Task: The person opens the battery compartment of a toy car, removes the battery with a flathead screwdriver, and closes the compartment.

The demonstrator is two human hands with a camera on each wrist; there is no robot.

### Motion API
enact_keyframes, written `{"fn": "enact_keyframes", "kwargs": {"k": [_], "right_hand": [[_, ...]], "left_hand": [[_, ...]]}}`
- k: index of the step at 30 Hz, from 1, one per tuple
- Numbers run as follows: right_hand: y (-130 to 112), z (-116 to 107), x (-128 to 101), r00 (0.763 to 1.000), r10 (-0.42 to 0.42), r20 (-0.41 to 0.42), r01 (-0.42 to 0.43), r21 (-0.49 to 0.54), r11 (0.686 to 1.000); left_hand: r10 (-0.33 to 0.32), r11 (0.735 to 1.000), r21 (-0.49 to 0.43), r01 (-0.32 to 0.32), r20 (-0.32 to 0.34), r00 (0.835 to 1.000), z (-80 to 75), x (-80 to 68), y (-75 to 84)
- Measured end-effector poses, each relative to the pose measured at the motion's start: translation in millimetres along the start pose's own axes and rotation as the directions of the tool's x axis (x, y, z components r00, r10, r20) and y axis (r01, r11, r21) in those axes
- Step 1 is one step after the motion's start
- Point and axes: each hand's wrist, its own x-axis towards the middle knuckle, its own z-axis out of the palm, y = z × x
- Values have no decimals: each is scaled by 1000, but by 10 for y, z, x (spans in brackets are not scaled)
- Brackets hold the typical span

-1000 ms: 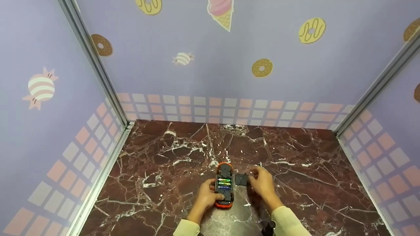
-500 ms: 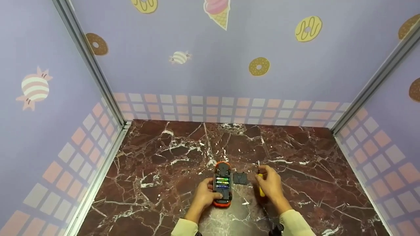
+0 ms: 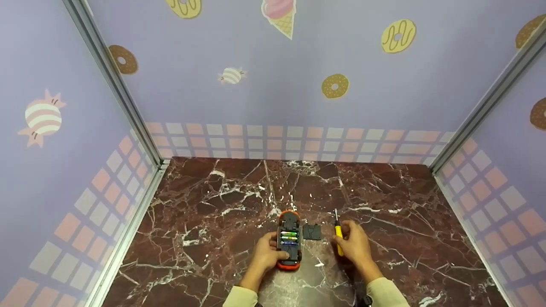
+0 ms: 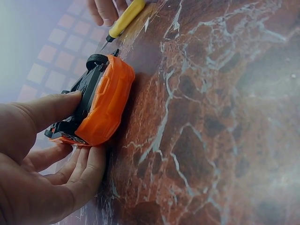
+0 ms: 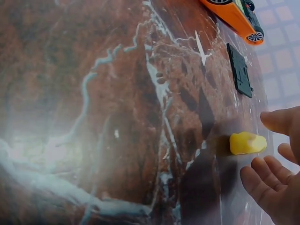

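An orange toy car (image 3: 290, 221) lies wheels up, its battery compartment uncovered, with several batteries (image 3: 289, 238) side by side in it. My left hand (image 3: 265, 252) grips the car's near end, thumb on the black underside and fingers along the side. Just right of the car lies the black battery cover (image 3: 312, 232). Farther right is a screwdriver (image 3: 339, 238) with a yellow handle, its metal tip pointing away from me. My right hand (image 3: 357, 244) is around that handle; in the right wrist view, thumb and fingers stand apart with a gap on both sides of the handle (image 5: 246, 143).
Dark red marbled tabletop (image 3: 213, 238) lies under everything. Purple walls (image 3: 273, 98) with printed sweets and pale squares enclose it at the back and both sides, with metal posts (image 3: 128, 102) in the corners.
My right hand has moved right, from the battery cover to the screwdriver, and its fingers have spread away from the handle. Car, cover and left hand have stayed in place.
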Motion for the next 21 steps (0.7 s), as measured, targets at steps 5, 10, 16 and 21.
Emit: {"fn": "enact_keyframes", "kwargs": {"k": [5, 10, 16, 21], "right_hand": [[22, 9, -26, 1000, 21, 13, -21, -20, 1000], [14, 22, -39, 999, 27, 44, -24, -58, 998], [2, 48, -41, 998, 20, 56, -15, -86, 996], [0, 59, -34, 999, 23, 49, -20, -73, 997]], "left_hand": [[-9, 1000, 11, 9, -10, 1000, -1, -3, 13], [-20, 1000, 17, 20, -13, 1000, -3, -9, 7], [-9, 1000, 12, 9, -11, 1000, -6, -21, 6], [1, 1000, 8, -1, -15, 1000, -3, -22, 16]]}}
